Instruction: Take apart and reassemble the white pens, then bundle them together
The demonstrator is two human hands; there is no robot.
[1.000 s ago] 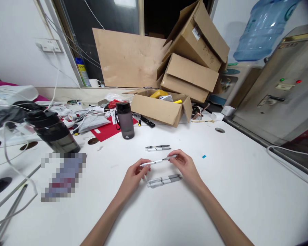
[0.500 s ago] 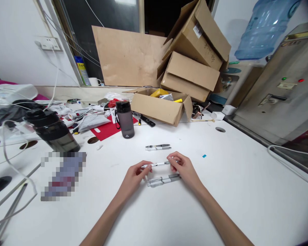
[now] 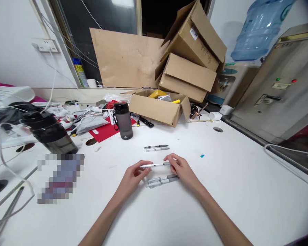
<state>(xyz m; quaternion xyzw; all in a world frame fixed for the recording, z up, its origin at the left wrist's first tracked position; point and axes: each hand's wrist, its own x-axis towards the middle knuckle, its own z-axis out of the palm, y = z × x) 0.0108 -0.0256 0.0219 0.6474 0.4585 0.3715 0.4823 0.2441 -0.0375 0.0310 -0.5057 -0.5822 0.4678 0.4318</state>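
Note:
A white and grey pen [image 3: 157, 165] lies crosswise between my two hands. My left hand [image 3: 136, 173] pinches its clear left end between thumb and fingers. The fingers of my right hand [image 3: 179, 167] are closed around its grey right end. Just below, two more clear and grey pens [image 3: 161, 181] lie side by side on the white table [image 3: 154, 212], their right ends close to my right hand. Farther back, a black pen [image 3: 156, 146] rests beside a white and grey pen [image 3: 156, 149].
A dark bottle [image 3: 123, 121] stands behind the pens, left of an open cardboard box [image 3: 154, 107]. A second bottle [image 3: 50, 133] and a blurred-out item [image 3: 64, 177] are at the left. A small blue piece [image 3: 202, 156] lies to the right.
The view has shifted slightly, moving the scene a little to the left. My right index finger is raised more from the pen, and more of the pen's grey end shows.

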